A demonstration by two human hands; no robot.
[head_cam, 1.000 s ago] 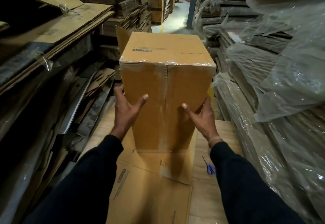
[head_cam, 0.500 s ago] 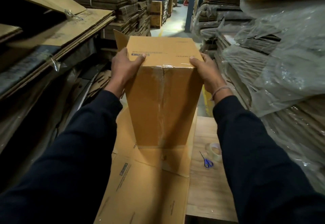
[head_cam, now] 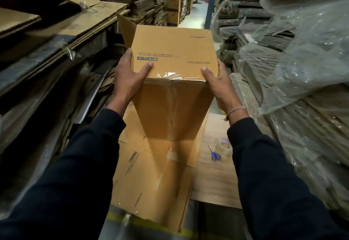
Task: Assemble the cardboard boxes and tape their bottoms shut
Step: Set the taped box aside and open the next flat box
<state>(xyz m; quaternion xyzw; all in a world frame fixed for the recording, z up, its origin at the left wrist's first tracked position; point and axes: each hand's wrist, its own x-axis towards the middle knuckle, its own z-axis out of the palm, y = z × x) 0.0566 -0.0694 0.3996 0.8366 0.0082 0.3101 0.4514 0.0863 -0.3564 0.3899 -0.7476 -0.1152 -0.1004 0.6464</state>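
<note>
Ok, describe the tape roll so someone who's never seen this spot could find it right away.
Start at the tall box that both hands hold, then look down to the wooden table on its right side. The tape roll lies there beside the right sleeve. It is a clear ring, unlike the blue-handled scissors just left of it.

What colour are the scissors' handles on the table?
Blue, on the scissors beside the tape roll; head view.

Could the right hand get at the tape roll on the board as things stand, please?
Probably not at once: the right hand grips the box. The tape roll lies uncovered beside the scissors, just below.
</note>
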